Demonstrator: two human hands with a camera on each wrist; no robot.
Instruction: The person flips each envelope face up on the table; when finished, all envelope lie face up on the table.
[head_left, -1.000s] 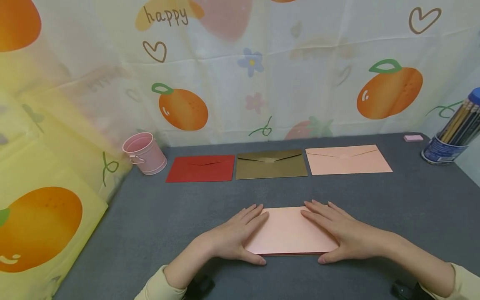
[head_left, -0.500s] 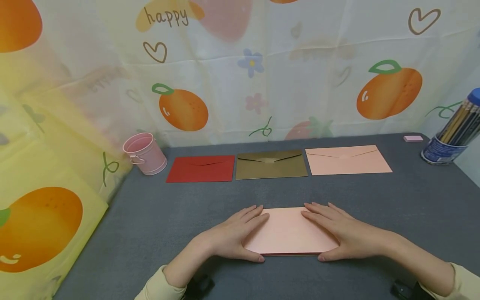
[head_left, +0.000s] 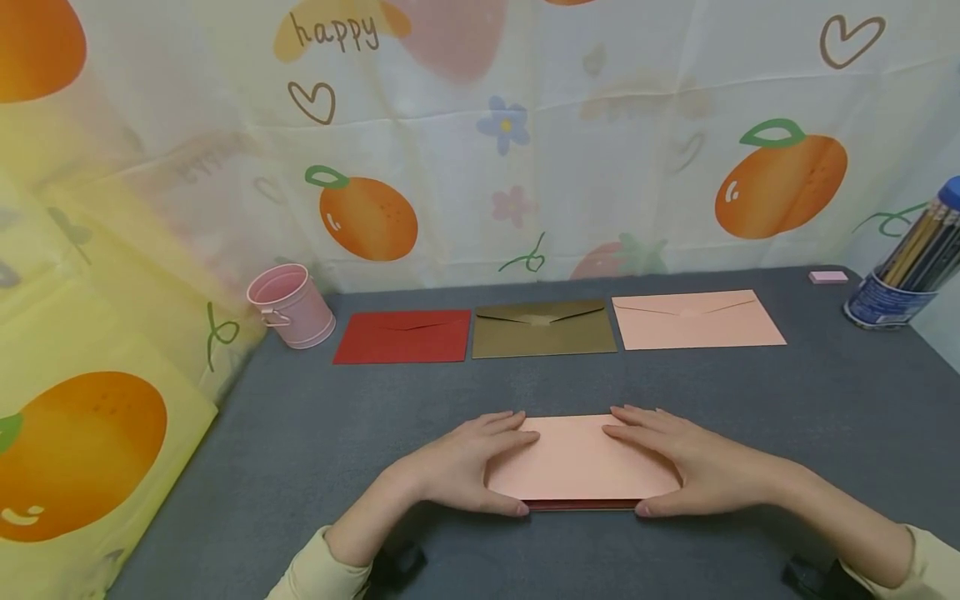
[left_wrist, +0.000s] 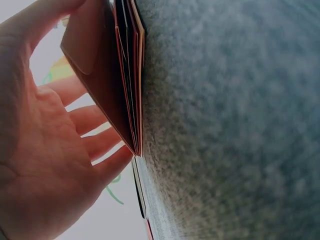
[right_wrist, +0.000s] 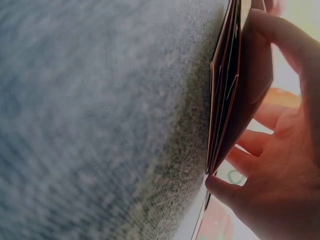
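Note:
A pink envelope (head_left: 581, 458) lies on top of a stack of envelopes (head_left: 581, 506) in front of the person, its near edge raised. The left hand (head_left: 468, 462) holds its left end, thumb at the near edge and fingers along the far side. At the other end the right hand (head_left: 697, 467) holds it the same way. Both wrist views show the top envelope (left_wrist: 92, 60) tilted up from the stack, hinging near its far edge. Beneath it, the thin edges of several envelopes (right_wrist: 222, 100) fan slightly apart, dark and reddish. Their faces are hidden.
Behind the hands a red envelope (head_left: 401, 337), an olive-gold envelope (head_left: 543, 333) and another pink envelope (head_left: 693, 325) lie in a row. A pink bucket (head_left: 292, 308) stands left. A pencil cup (head_left: 888, 296) and a pink eraser (head_left: 828, 277) are at the right back.
The thumbs have lifted the near edge of the top pink envelope, so a wider reddish strip of the stack shows below it. The hands otherwise stay in place.

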